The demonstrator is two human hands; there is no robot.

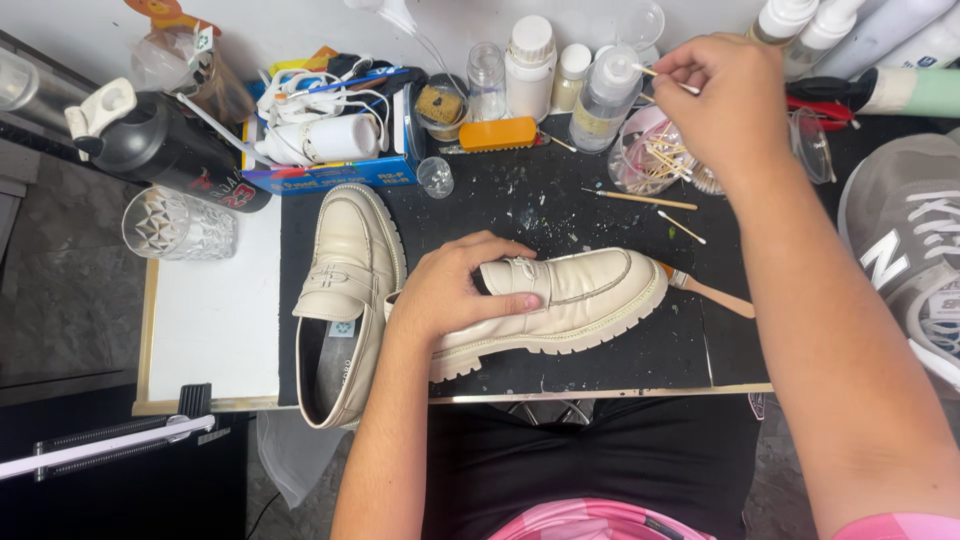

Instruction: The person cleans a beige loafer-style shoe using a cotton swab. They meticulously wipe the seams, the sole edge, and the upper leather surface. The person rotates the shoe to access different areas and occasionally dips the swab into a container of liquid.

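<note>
My left hand (455, 290) grips a cream loafer (585, 300) lying on its side on the black mat (560, 205), toe pointing right. A second cream loafer (345, 290) lies upright to its left, heel over the table's front edge. My right hand (725, 100) is raised at the back of the table, pinching a cotton swab (665, 80) above a clear cup of swabs (655, 155). A clear squeeze bottle (605, 95) stands just left of the swab's tip.
Bottles and jars (530, 65) line the back edge with an orange brush (497, 134). A wooden-handled brush (710, 292) lies behind the held shoe; loose swabs (680, 226) lie nearby. A black bottle (170, 150) and cut glass (178, 224) stand left. A grey sneaker (905, 240) sits right.
</note>
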